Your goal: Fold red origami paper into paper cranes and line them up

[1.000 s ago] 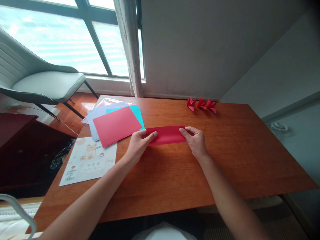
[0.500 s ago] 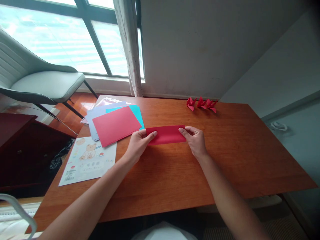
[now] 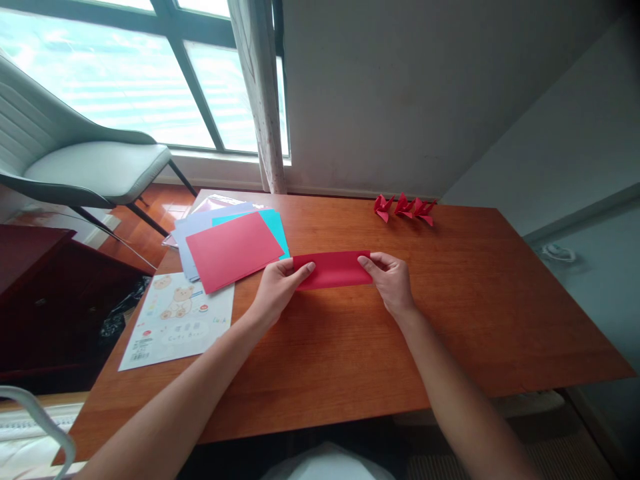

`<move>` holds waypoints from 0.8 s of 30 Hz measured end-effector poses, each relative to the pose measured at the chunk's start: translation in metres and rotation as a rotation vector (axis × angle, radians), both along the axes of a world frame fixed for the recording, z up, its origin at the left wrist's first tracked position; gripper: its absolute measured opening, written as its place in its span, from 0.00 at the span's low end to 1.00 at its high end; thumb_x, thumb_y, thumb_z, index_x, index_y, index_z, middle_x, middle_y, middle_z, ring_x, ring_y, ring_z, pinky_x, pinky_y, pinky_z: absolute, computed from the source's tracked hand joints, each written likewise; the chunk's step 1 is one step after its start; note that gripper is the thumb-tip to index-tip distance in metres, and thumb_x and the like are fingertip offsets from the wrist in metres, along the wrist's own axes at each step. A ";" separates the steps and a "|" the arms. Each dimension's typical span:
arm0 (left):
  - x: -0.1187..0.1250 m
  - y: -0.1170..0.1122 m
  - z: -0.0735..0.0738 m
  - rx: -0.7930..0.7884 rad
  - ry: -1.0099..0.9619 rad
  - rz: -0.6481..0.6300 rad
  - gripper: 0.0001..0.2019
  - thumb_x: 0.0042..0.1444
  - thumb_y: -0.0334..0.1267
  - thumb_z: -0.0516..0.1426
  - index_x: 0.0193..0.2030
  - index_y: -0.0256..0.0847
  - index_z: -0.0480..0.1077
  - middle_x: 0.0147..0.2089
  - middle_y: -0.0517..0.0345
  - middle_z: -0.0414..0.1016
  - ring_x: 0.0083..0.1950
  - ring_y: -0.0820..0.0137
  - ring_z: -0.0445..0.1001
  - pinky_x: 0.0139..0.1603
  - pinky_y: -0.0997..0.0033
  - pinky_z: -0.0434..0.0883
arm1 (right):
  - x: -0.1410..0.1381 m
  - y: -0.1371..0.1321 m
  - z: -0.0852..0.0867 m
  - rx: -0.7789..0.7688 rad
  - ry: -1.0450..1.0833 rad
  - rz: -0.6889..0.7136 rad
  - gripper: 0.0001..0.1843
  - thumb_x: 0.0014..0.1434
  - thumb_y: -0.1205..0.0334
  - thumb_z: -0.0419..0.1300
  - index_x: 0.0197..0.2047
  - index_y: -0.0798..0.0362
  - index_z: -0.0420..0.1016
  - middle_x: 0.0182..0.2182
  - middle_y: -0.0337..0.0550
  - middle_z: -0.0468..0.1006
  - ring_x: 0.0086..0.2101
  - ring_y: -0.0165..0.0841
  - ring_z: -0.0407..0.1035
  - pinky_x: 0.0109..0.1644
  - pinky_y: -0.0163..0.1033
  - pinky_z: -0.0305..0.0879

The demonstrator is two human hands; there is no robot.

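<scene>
A folded sheet of red paper point(image 3: 333, 271) forms a long flat strip between my two hands, over the middle of the table. My left hand point(image 3: 281, 283) pinches its left end, thumb on top and fingers behind. At the right end, my right hand point(image 3: 391, 280) grips it the same way. Just left of my left hand lies a stack of loose red paper point(image 3: 233, 250), with blue-green paper point(image 3: 277, 230) and lavender paper point(image 3: 187, 257) under it. The fingers behind the strip are partly hidden.
Several red folded-paper figures point(image 3: 404, 207) stand in a row at the table's far edge. A white sheet printed with bears point(image 3: 175, 333) lies at the left on the wooden table point(image 3: 480, 300). Beyond are a grey chair point(image 3: 100, 170), a curtain point(image 3: 260, 100) and a window.
</scene>
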State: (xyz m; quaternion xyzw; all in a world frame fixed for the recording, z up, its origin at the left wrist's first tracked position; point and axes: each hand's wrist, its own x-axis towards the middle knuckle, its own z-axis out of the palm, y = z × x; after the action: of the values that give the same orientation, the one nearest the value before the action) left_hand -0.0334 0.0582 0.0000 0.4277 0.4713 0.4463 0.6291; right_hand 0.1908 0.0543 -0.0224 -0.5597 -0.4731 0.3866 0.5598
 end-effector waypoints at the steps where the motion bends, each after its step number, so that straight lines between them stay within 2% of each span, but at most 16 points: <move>1: 0.000 0.000 0.000 0.000 -0.002 0.000 0.20 0.49 0.51 0.68 0.41 0.37 0.80 0.42 0.51 0.84 0.40 0.65 0.79 0.41 0.70 0.73 | 0.000 0.000 0.000 0.002 -0.012 0.004 0.17 0.49 0.47 0.71 0.29 0.52 0.80 0.24 0.36 0.75 0.25 0.28 0.66 0.30 0.34 0.65; 14: -0.001 -0.001 0.002 0.025 0.012 -0.006 0.19 0.50 0.49 0.68 0.40 0.35 0.80 0.41 0.50 0.83 0.38 0.66 0.78 0.40 0.71 0.72 | 0.002 -0.002 0.002 -0.009 -0.076 0.022 0.18 0.51 0.45 0.69 0.28 0.53 0.77 0.23 0.36 0.71 0.25 0.28 0.63 0.30 0.34 0.61; 20: -0.003 0.000 -0.001 0.057 0.058 0.001 0.17 0.50 0.48 0.68 0.40 0.36 0.80 0.42 0.50 0.83 0.38 0.67 0.77 0.40 0.71 0.72 | 0.007 -0.001 0.006 -0.081 -0.103 0.142 0.19 0.53 0.46 0.68 0.26 0.53 0.73 0.21 0.34 0.66 0.23 0.27 0.58 0.27 0.34 0.55; 24: -0.006 0.004 -0.006 0.106 0.160 -0.021 0.16 0.51 0.48 0.66 0.37 0.36 0.78 0.37 0.53 0.81 0.34 0.69 0.75 0.35 0.72 0.69 | 0.012 0.000 0.011 -0.125 -0.179 0.239 0.22 0.54 0.44 0.66 0.23 0.53 0.69 0.20 0.33 0.64 0.22 0.27 0.56 0.27 0.35 0.53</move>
State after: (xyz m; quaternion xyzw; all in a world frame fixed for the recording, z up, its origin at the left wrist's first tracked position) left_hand -0.0396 0.0618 -0.0062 0.4996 0.4914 0.4283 0.5705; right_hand 0.2028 0.0542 -0.0118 -0.5653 -0.5595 0.4277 0.4294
